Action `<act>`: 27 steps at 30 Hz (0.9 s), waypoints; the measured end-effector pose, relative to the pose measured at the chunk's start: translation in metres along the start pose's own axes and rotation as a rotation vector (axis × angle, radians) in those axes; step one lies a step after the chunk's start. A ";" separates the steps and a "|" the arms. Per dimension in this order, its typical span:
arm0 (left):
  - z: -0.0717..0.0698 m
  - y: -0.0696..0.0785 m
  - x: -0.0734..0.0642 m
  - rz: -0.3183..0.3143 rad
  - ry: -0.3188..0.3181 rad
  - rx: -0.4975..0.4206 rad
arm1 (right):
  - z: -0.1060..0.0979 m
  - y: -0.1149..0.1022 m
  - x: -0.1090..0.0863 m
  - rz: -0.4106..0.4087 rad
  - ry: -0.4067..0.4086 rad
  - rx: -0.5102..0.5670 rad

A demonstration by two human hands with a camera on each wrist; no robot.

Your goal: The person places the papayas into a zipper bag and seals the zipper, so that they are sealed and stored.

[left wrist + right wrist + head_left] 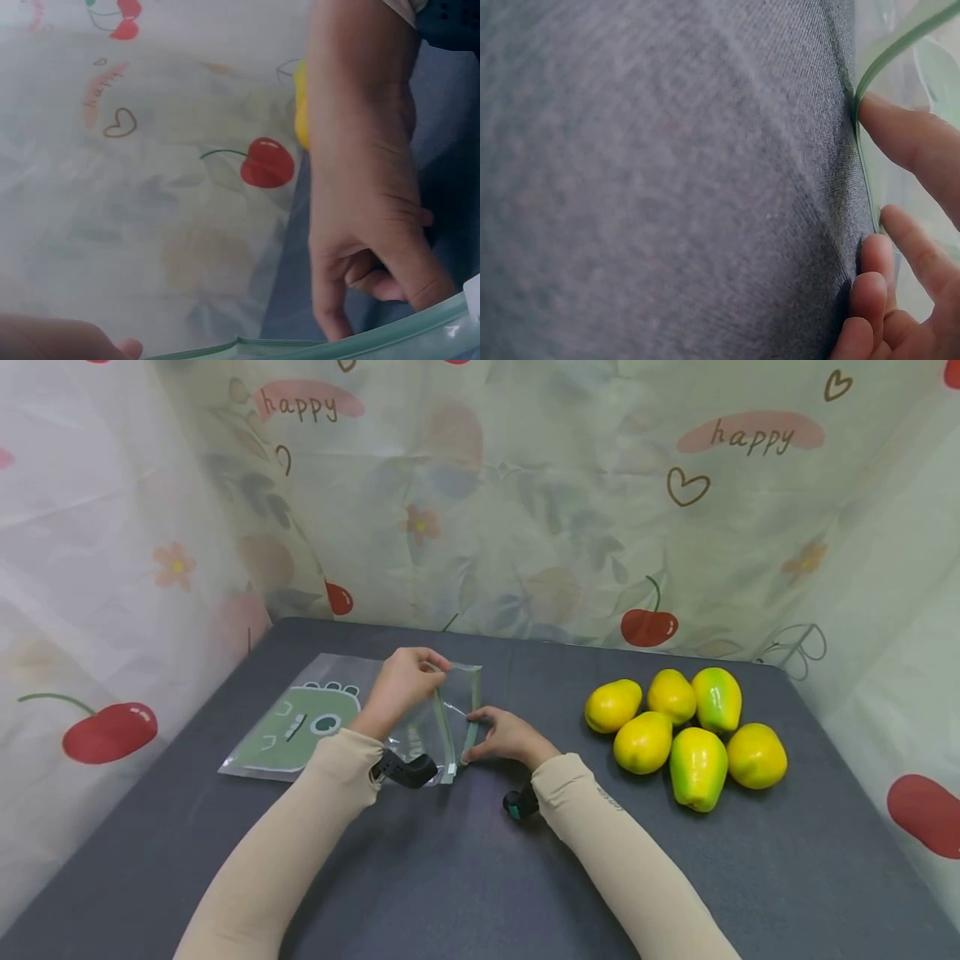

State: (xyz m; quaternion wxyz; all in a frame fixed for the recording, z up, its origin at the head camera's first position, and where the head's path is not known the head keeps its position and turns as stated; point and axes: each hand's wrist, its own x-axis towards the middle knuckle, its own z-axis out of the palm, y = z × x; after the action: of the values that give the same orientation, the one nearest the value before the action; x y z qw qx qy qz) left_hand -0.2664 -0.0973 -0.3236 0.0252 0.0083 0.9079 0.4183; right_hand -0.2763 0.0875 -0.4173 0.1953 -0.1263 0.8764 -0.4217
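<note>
I stand in the room and I see a person who works at a dark grey table (465, 893) with both hands. Left of the middle lies a clear zip bag (321, 727), with a green cartoon face (307, 752) printed on it, and its mouth is turned toward the right side. The two green rims of this mouth stand apart from each other, and a white slider (448, 774) sits at the near end.

The left hand (397, 689) is above the bag and pinches the far part of the raised rim between the thumb and the fingers. The right hand (513, 739) is low beside the mouth. Its thumb and first finger are spread apart, both tips touching the other rim, while the remaining fingers are curled; if they truly grip the rim, I cannot tell.

Well apart on the right, six yellow and yellow-green fruits (699, 764) lie close together on the table. Behind is a printed cloth (510, 510) with cherries, hearts and the word "happy". Each wrist carries a small dark device beneath a beige sleeve (262, 852).
</note>
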 end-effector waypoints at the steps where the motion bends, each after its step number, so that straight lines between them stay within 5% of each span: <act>1: 0.003 -0.001 0.001 -0.007 0.000 0.005 | 0.000 0.000 0.000 -0.002 -0.001 -0.003; 16: 0.024 -0.014 0.007 -0.010 -0.024 -0.036 | 0.000 -0.001 -0.001 0.018 -0.013 -0.014; 27: 0.025 -0.012 0.007 -0.002 -0.019 -0.032 | -0.023 -0.001 -0.009 -0.060 -0.111 0.155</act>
State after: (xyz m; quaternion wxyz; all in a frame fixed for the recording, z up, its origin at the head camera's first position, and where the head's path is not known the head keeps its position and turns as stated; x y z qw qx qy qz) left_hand -0.2715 -0.0861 -0.3495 0.0344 0.0110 0.9008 0.4326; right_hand -0.2782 0.1066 -0.4014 0.2400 -0.1599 0.8248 -0.4863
